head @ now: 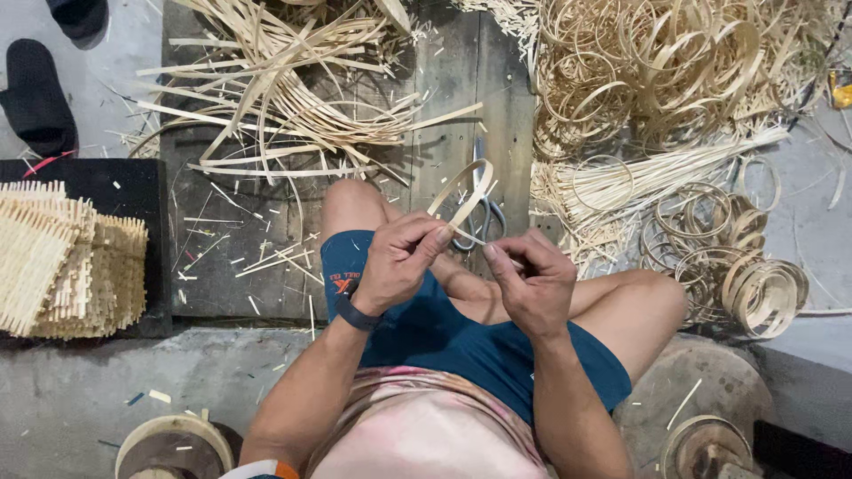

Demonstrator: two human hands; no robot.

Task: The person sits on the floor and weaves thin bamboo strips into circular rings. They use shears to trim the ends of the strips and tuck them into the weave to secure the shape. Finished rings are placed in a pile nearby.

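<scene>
Above the lap, the left hand (401,257) and right hand (531,279) pinch a bent bamboo strip (463,197) closed at its crossing — best kept tight, ends overlapped evenly — near the scissors (479,226).

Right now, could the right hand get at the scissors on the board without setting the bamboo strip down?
Probably not: the right hand pinches the bamboo strip, though the scissors lie just beyond it, unobstructed.
</scene>
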